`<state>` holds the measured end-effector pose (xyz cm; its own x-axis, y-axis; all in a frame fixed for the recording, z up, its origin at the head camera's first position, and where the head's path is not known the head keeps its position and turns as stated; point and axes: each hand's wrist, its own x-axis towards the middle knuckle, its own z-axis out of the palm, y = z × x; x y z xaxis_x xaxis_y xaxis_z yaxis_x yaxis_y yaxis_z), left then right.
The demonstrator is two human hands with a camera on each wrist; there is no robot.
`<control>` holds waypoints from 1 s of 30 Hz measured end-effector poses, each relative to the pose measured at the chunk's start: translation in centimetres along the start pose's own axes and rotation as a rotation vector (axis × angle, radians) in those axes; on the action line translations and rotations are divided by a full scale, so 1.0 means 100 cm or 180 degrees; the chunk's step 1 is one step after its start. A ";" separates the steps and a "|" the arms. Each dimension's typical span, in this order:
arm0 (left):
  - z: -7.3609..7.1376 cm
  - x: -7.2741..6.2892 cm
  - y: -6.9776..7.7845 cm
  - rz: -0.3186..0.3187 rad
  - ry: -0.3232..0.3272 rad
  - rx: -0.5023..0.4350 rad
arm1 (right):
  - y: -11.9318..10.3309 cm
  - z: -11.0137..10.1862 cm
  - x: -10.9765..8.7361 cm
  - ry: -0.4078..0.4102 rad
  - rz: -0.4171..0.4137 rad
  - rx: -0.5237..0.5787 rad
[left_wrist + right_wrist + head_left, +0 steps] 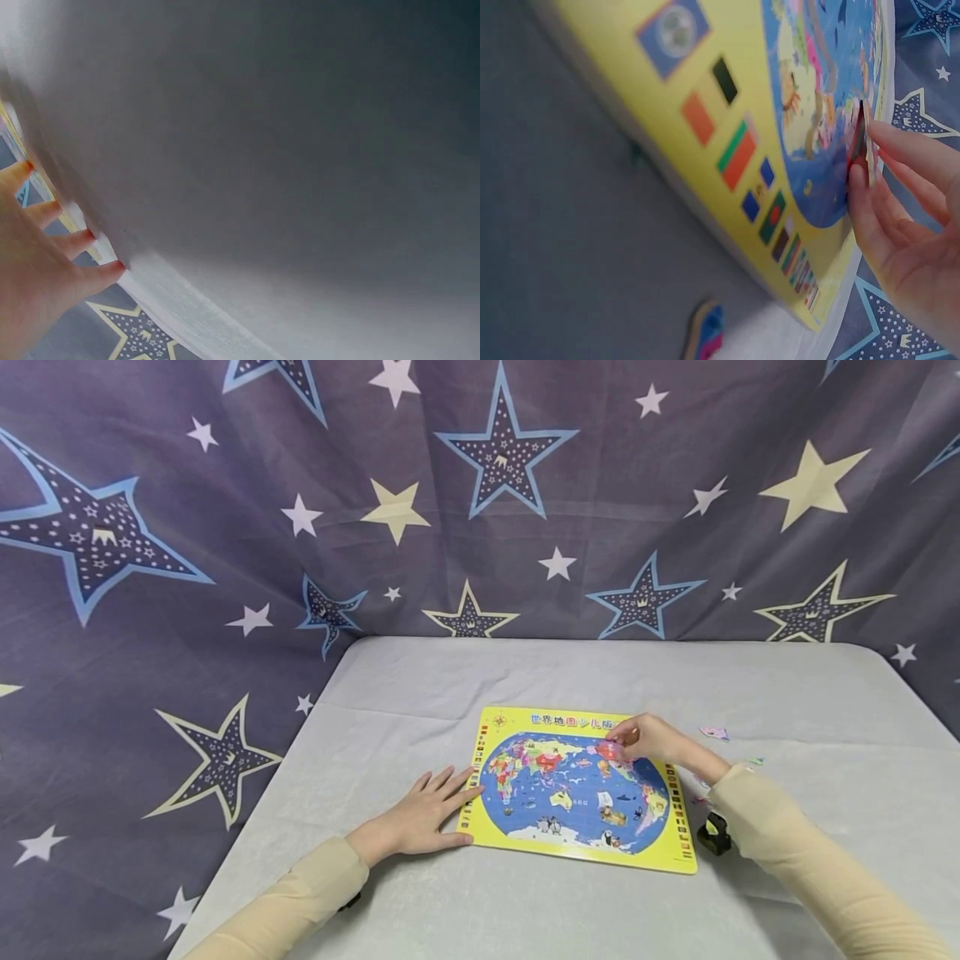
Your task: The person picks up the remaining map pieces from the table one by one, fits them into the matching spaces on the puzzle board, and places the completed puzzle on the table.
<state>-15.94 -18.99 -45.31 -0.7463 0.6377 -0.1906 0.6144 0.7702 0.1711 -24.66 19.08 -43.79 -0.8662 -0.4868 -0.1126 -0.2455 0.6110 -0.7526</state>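
A yellow-bordered world map jigsaw puzzle [573,852] lies flat on the table, its blue oval map full of coloured land and animals. Thumb and fingers of my right hand [647,737] pinch a puzzle piece [859,142] over the map's upper right part. In the right wrist view that piece stands tilted against the map surface. My left hand [426,814] lies spread at the board's left edge, fingertips on the yellow border. The left wrist view catches the same left hand [45,262] only at its lower left, with straight fingers.
Loose puzzle pieces lie right of the board, including a pinkish one [715,733] and a greenish one [756,762]. A black device [714,833] sits under the right wrist. The grey cloth-covered table [420,685] meets a star-patterned curtain [525,568] behind and at left.
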 end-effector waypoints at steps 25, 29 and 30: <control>0.000 0.000 0.000 -0.0018 0.0014 -0.0014 | -0.003 0.007 -0.001 0.0195 -0.0095 -0.0272; 0.001 0.000 0.000 -0.0032 0.0011 0.0001 | -0.003 0.008 -0.001 0.0191 -0.0099 -0.0253; 0.001 -0.001 0.000 -0.0034 0.0012 0.0004 | -0.003 0.008 -0.002 0.0190 -0.0100 -0.0253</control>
<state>-15.85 -19.00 -45.43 -0.7537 0.6295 -0.1888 0.6068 0.7769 0.1679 -24.10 18.48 -44.10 -0.8814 -0.4698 -0.0490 -0.3047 0.6449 -0.7009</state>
